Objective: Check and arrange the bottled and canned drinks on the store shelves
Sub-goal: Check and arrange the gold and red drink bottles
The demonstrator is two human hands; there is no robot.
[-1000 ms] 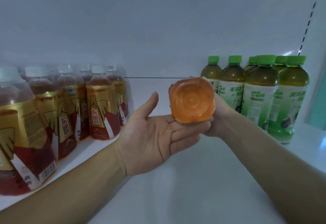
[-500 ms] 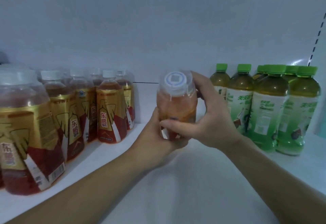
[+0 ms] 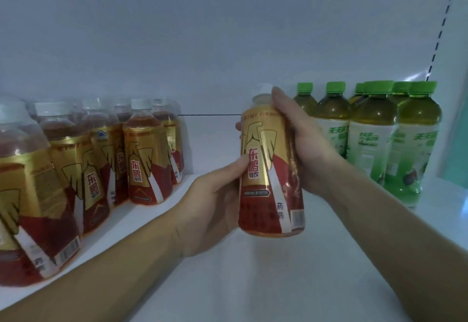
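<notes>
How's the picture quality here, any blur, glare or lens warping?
Head view: dim, bluish light; held bottle label fairly sharp, smeared beside the right hand; nearest gold bottles at left bulge and lean from wide-angle distortion; small glare streak on the back wall, upper right.

Gold-and-red bottle (image 3: pixel 272 169), white cap, upright, label facing camera, held above the shelf (image 3: pixel 253 283) in the middle gap. Same-label bottles (image 3: pixel 147 154) stand in rows at left. Green-capped tea bottles (image 3: pixel 374 129) stand clustered at right.
</notes>
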